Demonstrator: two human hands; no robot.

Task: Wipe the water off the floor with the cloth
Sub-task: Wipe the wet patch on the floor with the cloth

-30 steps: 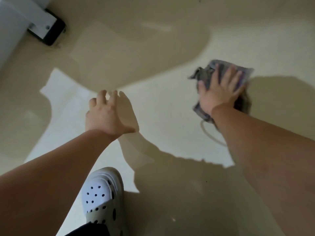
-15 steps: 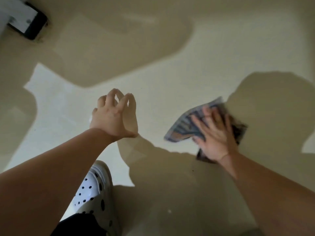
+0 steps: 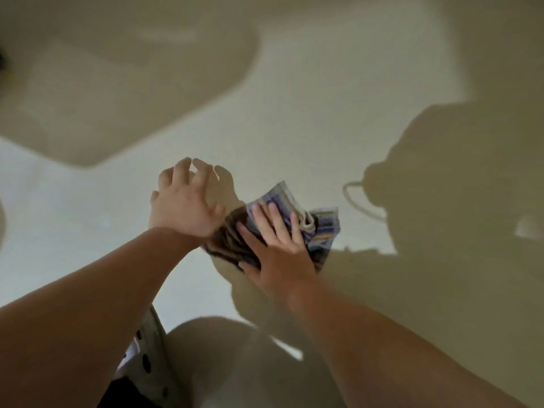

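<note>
A folded striped cloth (image 3: 322, 231), purple and grey, lies on the pale floor (image 3: 309, 128) in the middle of the view. My right hand (image 3: 273, 245) presses flat on top of it, fingers spread. My left hand (image 3: 184, 201) hovers just to the left of the cloth, fingers curled and apart, with nothing in it; its wrist overlaps the cloth's dark left edge. A thin curved line of water (image 3: 357, 201) shows on the floor to the right of the cloth.
My white perforated clog (image 3: 147, 354) stands on the floor at the bottom, below my left forearm. Large soft shadows cover the upper left and the right side of the floor.
My right hand has slid the cloth toward the left and nearer to me, up against my left hand. The dark object at the top left has almost left the view.
</note>
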